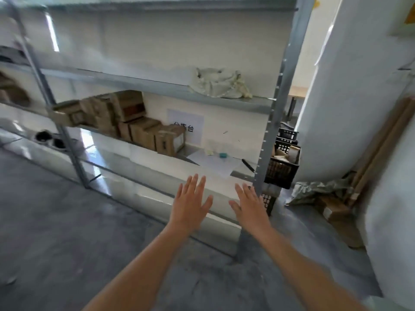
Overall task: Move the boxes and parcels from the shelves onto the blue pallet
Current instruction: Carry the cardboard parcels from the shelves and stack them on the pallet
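Note:
A grey metal shelf rack (278, 104) stands in front of me. Several brown cardboard boxes (139, 129) are stacked on its middle shelf, left of centre. A crumpled white parcel bag (220, 83) lies on the shelf above. My left hand (190, 205) and my right hand (249, 205) are stretched out side by side with straight fingers, palms down, holding nothing. They hover below and in front of the boxes, touching neither shelf nor box. The blue pallet is not in view.
Stacked black plastic crates (284, 162) stand right of the rack post. A large white roll (350, 93) rises at right, with crumpled wrap (318, 189) and a flat cardboard box (336, 212) at its foot. White paper sheets (215, 162) lie on the middle shelf. Grey floor (56, 221) spreads left.

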